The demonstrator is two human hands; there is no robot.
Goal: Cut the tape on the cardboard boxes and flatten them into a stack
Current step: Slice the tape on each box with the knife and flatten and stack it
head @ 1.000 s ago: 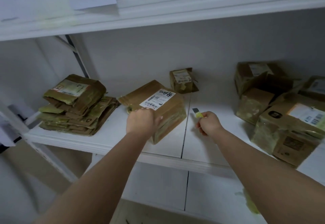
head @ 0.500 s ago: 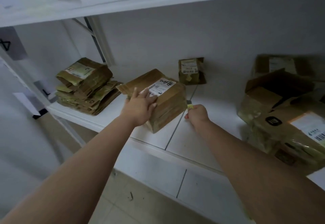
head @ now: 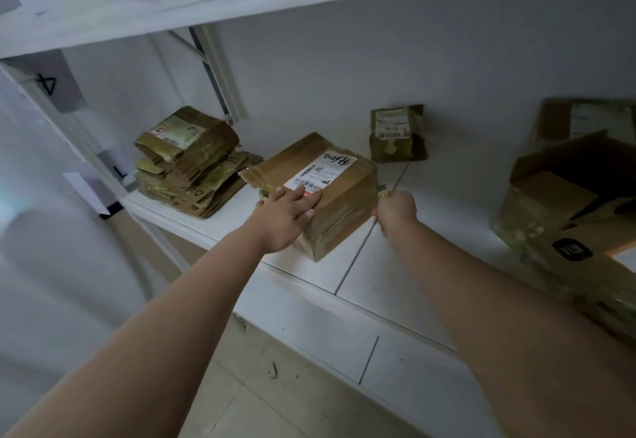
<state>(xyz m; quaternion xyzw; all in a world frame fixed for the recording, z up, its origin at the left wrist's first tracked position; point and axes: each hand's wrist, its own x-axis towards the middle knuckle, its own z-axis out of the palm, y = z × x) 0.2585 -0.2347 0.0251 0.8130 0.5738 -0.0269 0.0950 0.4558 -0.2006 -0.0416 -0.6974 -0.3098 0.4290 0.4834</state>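
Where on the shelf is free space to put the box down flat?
Bare shelf lies between the labelled box and the open boxes at right; a narrower strip lies between the flattened stack and the box. The right end is crowded.

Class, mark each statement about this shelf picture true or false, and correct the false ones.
1. The left hand lies on top of the labelled box. True.
2. The right hand is empty. False: its grip is round a yellow-green cutter at the box's right side.
3. A stack of flattened boxes lies left of the labelled box. True.
4. The small box by the wall stands on the stack. False: it stands on the shelf, apart.
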